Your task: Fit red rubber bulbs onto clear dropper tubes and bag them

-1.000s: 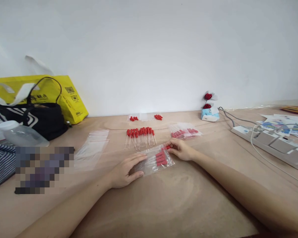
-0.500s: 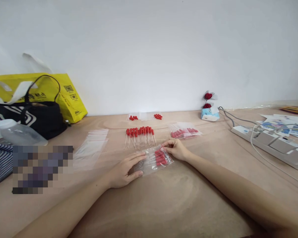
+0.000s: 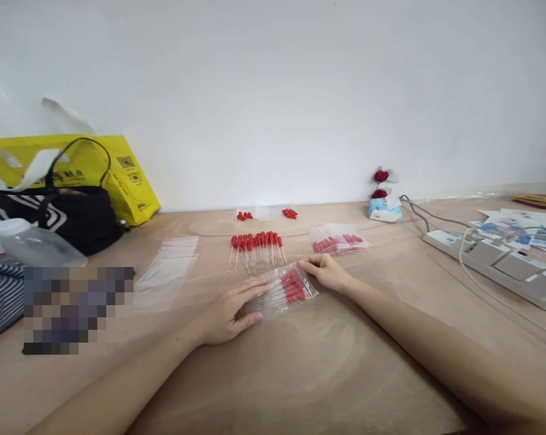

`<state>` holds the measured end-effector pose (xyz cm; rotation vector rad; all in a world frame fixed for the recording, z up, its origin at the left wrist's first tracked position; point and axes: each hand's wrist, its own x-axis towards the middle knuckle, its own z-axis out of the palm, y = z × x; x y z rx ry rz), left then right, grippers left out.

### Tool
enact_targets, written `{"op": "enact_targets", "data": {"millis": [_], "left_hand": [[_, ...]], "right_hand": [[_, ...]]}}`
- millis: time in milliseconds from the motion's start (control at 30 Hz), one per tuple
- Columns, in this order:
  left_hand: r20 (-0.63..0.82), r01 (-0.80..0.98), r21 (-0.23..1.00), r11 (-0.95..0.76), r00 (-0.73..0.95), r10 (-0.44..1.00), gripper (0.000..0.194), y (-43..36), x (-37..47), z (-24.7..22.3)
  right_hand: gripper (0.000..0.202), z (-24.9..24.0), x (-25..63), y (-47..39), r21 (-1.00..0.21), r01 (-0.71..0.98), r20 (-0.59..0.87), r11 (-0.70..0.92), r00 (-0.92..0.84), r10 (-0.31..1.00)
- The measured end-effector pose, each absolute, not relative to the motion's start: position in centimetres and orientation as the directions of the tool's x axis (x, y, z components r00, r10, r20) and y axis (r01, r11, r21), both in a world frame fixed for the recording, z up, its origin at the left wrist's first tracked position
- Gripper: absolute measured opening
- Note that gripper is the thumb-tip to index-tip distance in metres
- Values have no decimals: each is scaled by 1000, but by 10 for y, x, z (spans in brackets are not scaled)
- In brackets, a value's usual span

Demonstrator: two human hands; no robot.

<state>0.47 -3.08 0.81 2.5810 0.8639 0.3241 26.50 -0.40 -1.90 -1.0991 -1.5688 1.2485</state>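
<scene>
A clear zip bag (image 3: 273, 301) lies flat on the table in front of me, with several red-bulbed droppers (image 3: 293, 286) inside, their bulbs towards the right end. My left hand (image 3: 231, 309) rests on the bag's left end, fingers stretched out and thumb apart. At the upper right corner, my right hand (image 3: 326, 270) pinches the bag's edge between thumb and fingers. Just beyond the bag is a row of loose droppers (image 3: 257, 240), red bulbs pointing away from me. Another filled zip bag (image 3: 338, 238) lies behind my right hand.
Flat plastic bags (image 3: 168, 272) are stacked left of the droppers. Small bags with red bulbs (image 3: 289, 213) lie near the wall. A power strip (image 3: 494, 260) with cables and papers (image 3: 517, 225) is at right. A yellow bag (image 3: 136, 181), black bag (image 3: 82, 217) and plastic bottle (image 3: 41, 244) stand left.
My right hand's fingers have shifted slightly along the bag's upper right edge. My left hand and the other things stay where they were.
</scene>
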Motion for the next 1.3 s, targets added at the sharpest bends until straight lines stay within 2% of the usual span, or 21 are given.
{"op": "enact_targets", "data": {"millis": [167, 267, 400, 500, 567, 700, 767, 967, 1133, 1200, 1300], "left_hand": [[100, 519, 444, -730, 781, 616, 47, -30, 4, 6], [118, 508, 446, -737, 783, 611, 47, -30, 3, 4], [120, 528, 437, -728, 768, 629, 45, -29, 1, 1], [131, 535, 423, -731, 762, 634, 45, -28, 1, 0], [131, 528, 415, -741, 772, 623, 45, -28, 2, 0], [117, 527, 406, -747, 780, 614, 45, -29, 4, 5], [112, 529, 400, -748, 782, 613, 45, -30, 5, 7], [111, 516, 391, -762, 795, 596, 44, -31, 5, 8], [182, 507, 357, -785, 786, 591, 43, -30, 3, 5], [217, 565, 295, -770, 746, 630, 42, -25, 0, 7], [284, 757, 179, -628, 572, 770, 43, -11, -13, 11]], "right_hand": [[38, -16, 256, -16, -999, 25, 19, 25, -202, 979], [46, -15, 253, -20, -997, -61, -44, -55, -168, 985], [41, -9, 267, -14, -996, -87, -7, -15, -99, 995], [37, -2, 286, -6, -998, 13, 57, 57, -23, 998], [34, -1, 293, -2, -987, 143, 73, 73, -5, 997], [29, -8, 288, 0, -868, 487, 71, 97, -71, 995], [32, -13, 278, -1, -829, 546, 65, 123, -125, 990], [29, -19, 254, -11, -923, 371, 15, 104, -234, 972], [34, 1, 264, -17, -969, 211, 39, 131, -392, 919], [30, 11, 281, -14, -973, 192, 55, 130, -356, 933], [25, 20, 310, 1, -988, 136, 54, 69, -111, 992]]}}
